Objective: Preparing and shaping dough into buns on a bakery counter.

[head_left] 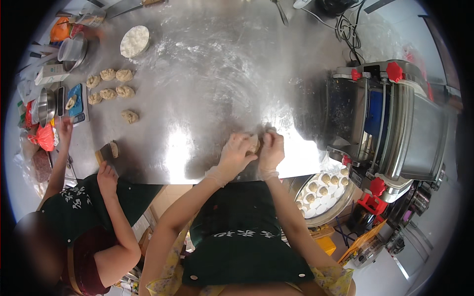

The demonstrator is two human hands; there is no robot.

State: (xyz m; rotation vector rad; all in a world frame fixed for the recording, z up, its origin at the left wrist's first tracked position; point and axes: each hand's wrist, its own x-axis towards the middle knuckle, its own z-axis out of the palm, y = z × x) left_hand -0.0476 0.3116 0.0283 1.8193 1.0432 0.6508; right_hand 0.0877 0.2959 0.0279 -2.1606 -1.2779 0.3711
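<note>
Near the front edge of the steel table, a small piece of pale dough point(254, 143) sits between my two hands, which wear thin clear gloves. My left hand point(237, 152) curls round the dough's left side, its fingers bent over it. From the other side my right hand point(271, 150) presses against it with curled fingers. Part of the dough is hidden by the fingers. Several speckled dough lumps point(125, 92) lie in rows on the left of the table, with one lump point(130, 117) apart, nearer me.
A co-worker on the left holds a scraper point(105, 154) at some dough and reaches toward a scale point(76, 103). A bowl of flour point(135, 41) stands at the far left. To the right are a dough-rolling machine point(395, 118) and a round tray point(322, 195) of shaped pieces.
</note>
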